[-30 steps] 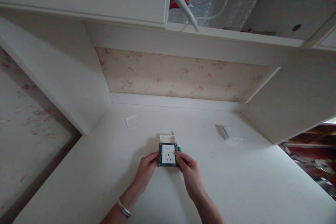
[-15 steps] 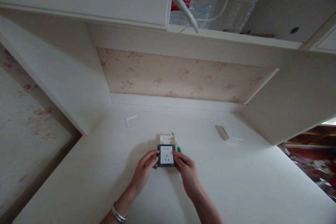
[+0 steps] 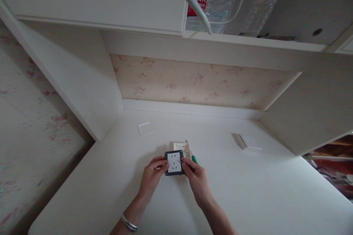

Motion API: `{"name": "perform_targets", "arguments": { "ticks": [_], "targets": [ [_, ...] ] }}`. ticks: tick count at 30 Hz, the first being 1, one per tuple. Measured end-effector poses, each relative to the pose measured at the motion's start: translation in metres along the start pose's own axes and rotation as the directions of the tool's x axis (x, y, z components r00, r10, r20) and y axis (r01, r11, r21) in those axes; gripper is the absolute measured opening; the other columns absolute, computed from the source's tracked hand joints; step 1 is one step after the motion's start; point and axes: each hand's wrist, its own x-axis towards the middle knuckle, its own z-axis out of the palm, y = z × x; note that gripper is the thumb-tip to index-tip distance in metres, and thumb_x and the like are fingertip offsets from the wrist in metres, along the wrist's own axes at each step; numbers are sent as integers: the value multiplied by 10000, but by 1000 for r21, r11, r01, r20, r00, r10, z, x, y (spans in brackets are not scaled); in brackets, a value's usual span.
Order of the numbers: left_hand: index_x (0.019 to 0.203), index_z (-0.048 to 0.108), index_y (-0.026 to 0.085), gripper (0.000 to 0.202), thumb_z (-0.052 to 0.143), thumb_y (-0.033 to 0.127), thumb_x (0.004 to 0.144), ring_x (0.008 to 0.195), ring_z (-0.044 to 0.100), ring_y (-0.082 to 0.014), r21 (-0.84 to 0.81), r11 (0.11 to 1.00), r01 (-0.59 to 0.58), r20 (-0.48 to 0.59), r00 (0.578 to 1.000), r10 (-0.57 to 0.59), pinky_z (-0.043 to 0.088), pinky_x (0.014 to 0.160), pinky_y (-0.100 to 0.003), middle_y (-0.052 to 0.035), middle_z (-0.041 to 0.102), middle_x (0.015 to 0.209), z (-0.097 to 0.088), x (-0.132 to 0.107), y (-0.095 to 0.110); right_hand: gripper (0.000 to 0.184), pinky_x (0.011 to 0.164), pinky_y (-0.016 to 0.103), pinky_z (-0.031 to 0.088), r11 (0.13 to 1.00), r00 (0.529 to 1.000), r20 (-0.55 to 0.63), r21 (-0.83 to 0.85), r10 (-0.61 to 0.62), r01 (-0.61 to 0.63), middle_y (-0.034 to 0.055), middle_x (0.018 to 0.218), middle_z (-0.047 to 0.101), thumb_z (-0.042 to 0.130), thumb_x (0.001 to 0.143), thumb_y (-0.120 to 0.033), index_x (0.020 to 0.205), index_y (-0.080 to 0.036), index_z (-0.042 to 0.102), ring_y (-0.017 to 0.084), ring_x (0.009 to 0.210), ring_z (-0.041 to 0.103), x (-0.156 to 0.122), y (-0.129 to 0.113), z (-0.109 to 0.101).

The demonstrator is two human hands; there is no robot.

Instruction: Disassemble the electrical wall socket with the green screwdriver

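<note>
A wall socket (image 3: pixel 174 162) with a white face and a dark frame is held up over the white desk. On its left edge, my left hand (image 3: pixel 152 173) closes with thumb and fingers. At the right edge, my right hand (image 3: pixel 197 178) is pinched; a tiny thin piece shows by its fingertips, too small to name. Just behind the socket lies a white mounting box (image 3: pixel 180 146), partly covered by it. Beside the box, a screwdriver with a green handle (image 3: pixel 194 159) lies partly hidden by my right hand.
A flat white plate (image 3: pixel 145 127) lies at the back left of the desk (image 3: pixel 242 194). Farther right sits another white square piece (image 3: pixel 249 142). Overhead, an open cabinet holds plastic bottles (image 3: pixel 220 0), and a pale curved tube (image 3: pixel 191 0) hangs in front.
The view has shifted slightly, so the desk and cabinet appear farther right. The socket has moved a little left relative to the box, uncovering more of it. Both hands stay at the socket.
</note>
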Motion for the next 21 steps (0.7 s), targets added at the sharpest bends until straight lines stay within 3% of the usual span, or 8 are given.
{"name": "perform_targets", "arguments": {
  "ticks": [4, 7, 10, 14, 18, 21],
  "targets": [
    [712, 718, 149, 222, 773, 341, 617, 692, 581, -138, 87, 996, -18, -26, 999, 20, 461, 607, -216, -56, 637, 879, -8, 5, -5, 387, 889, 377, 460, 1000, 1000, 27, 6, 9, -9, 88, 999, 689, 686, 709, -412, 1013, -174, 706, 239, 957, 612, -1, 2, 4],
    [702, 699, 151, 211, 736, 356, 666, 688, 579, -130, 207, 970, -125, 2, 992, 127, 467, 607, -213, -36, 606, 836, -13, 7, -9, 385, 888, 361, 467, 998, 999, 30, 58, 24, -25, 92, 1006, 689, 710, 683, -403, 985, -165, 715, 232, 952, 619, -2, 2, 7],
    [665, 692, 152, 214, 716, 364, 687, 730, 597, -142, 220, 955, -199, 45, 980, 194, 498, 642, -229, -34, 583, 854, -15, 6, -9, 386, 874, 356, 478, 989, 998, 23, 137, 57, -59, 94, 1007, 685, 739, 649, -390, 958, -159, 723, 225, 926, 626, -4, 2, 9],
    [815, 722, 180, 212, 656, 370, 747, 817, 619, -167, 240, 947, -215, 107, 975, 194, 525, 707, -260, -52, 604, 938, -15, 3, -5, 390, 867, 361, 484, 956, 993, 23, 266, 119, -121, 92, 997, 677, 768, 617, -369, 940, -155, 725, 217, 899, 634, -5, 2, 12],
    [800, 704, 189, 205, 598, 364, 801, 797, 610, -161, 418, 835, -358, 149, 934, 326, 513, 694, -259, -51, 617, 888, -16, 5, -2, 385, 872, 366, 481, 946, 991, 0, 299, 133, -127, 90, 964, 682, 783, 602, -350, 926, -150, 727, 214, 887, 635, -5, 2, 14],
    [696, 652, 174, 231, 618, 385, 783, 704, 595, -151, 484, 788, -381, 72, 915, 398, 500, 630, -248, -36, 610, 778, -15, 8, -2, 359, 873, 362, 481, 948, 994, -1, 300, 109, -104, 84, 947, 686, 774, 619, -348, 916, -152, 729, 210, 883, 635, -5, 1, 16]
  ]
}}
